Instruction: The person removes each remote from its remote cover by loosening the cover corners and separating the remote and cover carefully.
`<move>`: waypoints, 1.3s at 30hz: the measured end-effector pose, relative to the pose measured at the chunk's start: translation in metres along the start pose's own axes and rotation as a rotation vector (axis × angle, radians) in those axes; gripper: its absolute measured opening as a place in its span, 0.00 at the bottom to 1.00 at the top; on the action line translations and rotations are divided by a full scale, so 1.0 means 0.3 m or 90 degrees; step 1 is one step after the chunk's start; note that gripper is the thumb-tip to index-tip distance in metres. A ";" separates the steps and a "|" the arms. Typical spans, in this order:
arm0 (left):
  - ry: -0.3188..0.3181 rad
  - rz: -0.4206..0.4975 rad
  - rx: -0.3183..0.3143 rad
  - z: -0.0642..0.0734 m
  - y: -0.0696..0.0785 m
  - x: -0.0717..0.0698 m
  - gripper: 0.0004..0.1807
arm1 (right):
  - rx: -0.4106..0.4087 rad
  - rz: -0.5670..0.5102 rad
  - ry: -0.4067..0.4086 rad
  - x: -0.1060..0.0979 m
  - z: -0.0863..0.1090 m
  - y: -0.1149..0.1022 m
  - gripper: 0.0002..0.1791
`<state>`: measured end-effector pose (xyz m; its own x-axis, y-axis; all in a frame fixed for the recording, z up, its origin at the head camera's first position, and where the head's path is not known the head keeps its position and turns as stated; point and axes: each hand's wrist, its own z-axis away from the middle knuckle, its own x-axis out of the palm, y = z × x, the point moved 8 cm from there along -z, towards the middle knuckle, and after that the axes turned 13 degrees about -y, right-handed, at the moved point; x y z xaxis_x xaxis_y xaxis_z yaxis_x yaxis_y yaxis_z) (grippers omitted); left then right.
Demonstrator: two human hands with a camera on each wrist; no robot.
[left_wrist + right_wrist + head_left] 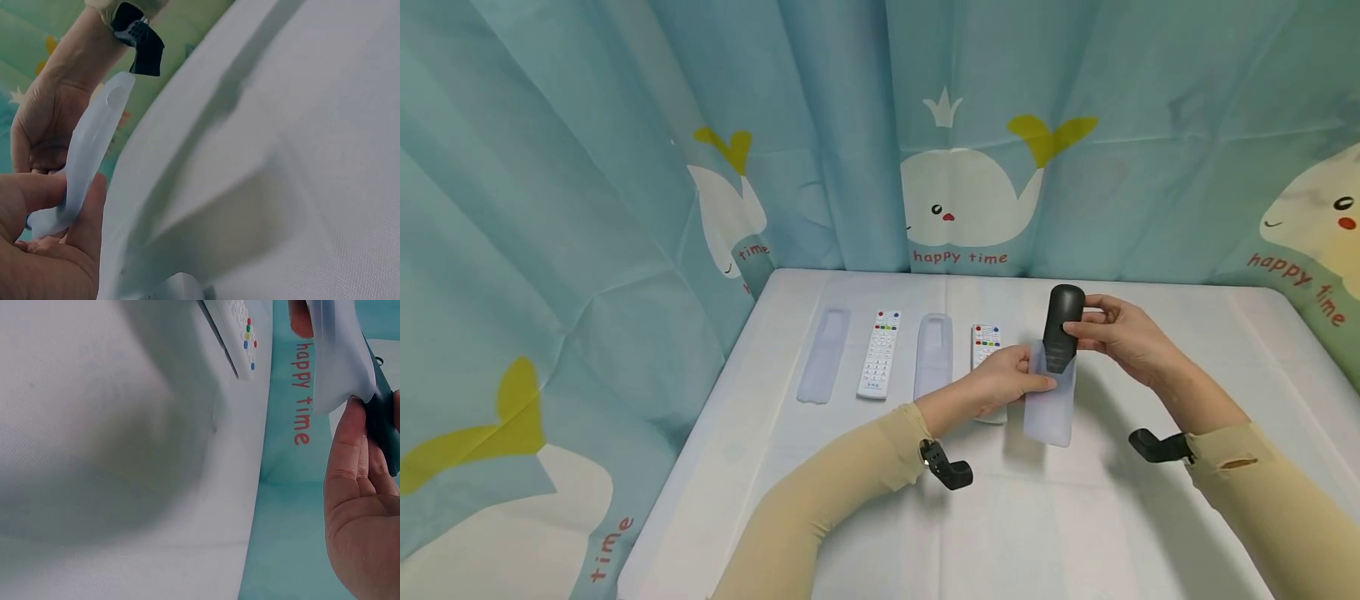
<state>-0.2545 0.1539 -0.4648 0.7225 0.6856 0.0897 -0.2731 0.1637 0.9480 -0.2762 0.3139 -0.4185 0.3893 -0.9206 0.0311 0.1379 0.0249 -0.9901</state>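
Observation:
My right hand [1120,335] pinches the upper part of a black remote control [1064,312] held upright above the table. The remote's lower end sits inside the mouth of a translucent silicone sleeve [1048,412]. My left hand [1000,381] grips that sleeve near its opening, thumb in front. In the left wrist view the sleeve [94,140] runs up between thumb and fingers. The right wrist view shows the black remote [382,422] coming out of the sleeve [340,356], with right fingertips right at the sleeve's edge.
On the white table [880,500] lie a flat translucent sleeve [823,357], a white remote [879,354], another sleeve [934,354] and a second white remote [986,336], partly hidden behind my left hand. A blue curtain [850,100] hangs along the back and left edges.

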 end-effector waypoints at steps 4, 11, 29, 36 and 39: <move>0.000 -0.005 0.002 0.002 0.003 0.002 0.17 | -0.006 -0.008 0.006 -0.004 0.004 -0.003 0.24; -0.002 -0.024 0.007 0.006 0.009 0.000 0.17 | -0.020 -0.034 -0.012 0.002 0.000 -0.003 0.22; -0.014 -0.032 0.003 0.006 0.019 0.003 0.28 | -0.043 -0.059 0.010 -0.013 0.001 -0.015 0.22; -0.015 -0.040 -0.001 0.012 0.023 -0.003 0.29 | -0.050 -0.060 0.022 -0.012 -0.001 -0.021 0.22; -0.017 -0.052 -0.003 0.014 0.018 -0.004 0.29 | -0.044 -0.056 0.030 -0.014 0.002 -0.021 0.22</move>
<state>-0.2543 0.1509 -0.4585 0.7588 0.6511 0.0199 -0.2158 0.2223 0.9508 -0.2781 0.3178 -0.4124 0.3356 -0.9352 0.1129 0.1052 -0.0819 -0.9911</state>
